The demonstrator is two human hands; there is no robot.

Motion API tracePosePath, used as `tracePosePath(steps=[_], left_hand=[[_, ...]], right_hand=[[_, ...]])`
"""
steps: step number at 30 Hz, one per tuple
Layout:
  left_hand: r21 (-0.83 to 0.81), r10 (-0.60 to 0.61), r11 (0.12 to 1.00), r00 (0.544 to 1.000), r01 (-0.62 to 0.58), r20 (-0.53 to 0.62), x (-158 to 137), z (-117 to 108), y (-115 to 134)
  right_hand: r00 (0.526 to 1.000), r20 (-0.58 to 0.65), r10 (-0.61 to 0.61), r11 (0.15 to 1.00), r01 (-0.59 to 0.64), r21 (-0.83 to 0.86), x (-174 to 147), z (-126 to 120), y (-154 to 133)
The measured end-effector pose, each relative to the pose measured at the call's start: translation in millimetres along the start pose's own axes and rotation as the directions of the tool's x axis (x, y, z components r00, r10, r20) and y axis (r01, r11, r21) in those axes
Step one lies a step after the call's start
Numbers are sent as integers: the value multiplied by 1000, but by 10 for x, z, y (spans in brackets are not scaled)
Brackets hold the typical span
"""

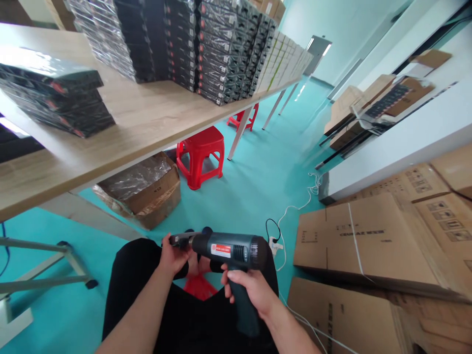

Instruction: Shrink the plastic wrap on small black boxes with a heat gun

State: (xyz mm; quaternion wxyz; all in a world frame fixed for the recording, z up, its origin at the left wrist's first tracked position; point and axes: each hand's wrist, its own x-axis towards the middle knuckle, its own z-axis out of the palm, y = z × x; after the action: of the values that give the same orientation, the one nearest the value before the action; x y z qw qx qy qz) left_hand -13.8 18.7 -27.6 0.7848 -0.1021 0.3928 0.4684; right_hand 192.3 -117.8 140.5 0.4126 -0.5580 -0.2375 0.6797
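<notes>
My right hand (254,289) is wrapped around the handle of a dark heat gun (236,248) with a red and white label on its side. Its barrel points left, towards my left hand (174,259). The fingers of that hand are closed on a dark flat item (179,240), right at the gun's nozzle. Most of this item is hidden by the hand and the nozzle, so its kind is unclear. Both hands are above my lap.
On the wooden table (155,120) stand stacks of film-wrapped black boxes (217,54) and a smaller pile (62,93). Below are an open carton (155,196) and a red stool (202,152). Large cartons (368,236) line the right; a white cable (295,206) crosses the floor.
</notes>
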Motion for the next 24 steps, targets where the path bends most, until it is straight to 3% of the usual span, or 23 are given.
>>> tracePosePath(steps=[4,9,14,17,20,24], left_hand=[[15,28,1000,999,-27,-27,-1,-23,-13],[-23,36,999,998,-37,-46,-4,-41,16],[-103,20,994,1000,-19,3,-45,-10,63],[-92,38,995,999,-36,19,-67,26,80],[-46,70,996,996,-72,-63,-65,73,74],[-13,101,994,983,-104,-154,-54,124,56]], right_hand=[[997,-22,-72,995,71,-64,89,159,23],[999,11,-30,997,31,-72,125,197,26],[977,-211,-44,997,28,-78,143,64,-30],[990,-144,-4,1000,9,30,73,-147,-73],[999,-52,16,998,-13,63,-67,-341,-93],[997,-41,59,998,-57,32,-207,-427,-73]])
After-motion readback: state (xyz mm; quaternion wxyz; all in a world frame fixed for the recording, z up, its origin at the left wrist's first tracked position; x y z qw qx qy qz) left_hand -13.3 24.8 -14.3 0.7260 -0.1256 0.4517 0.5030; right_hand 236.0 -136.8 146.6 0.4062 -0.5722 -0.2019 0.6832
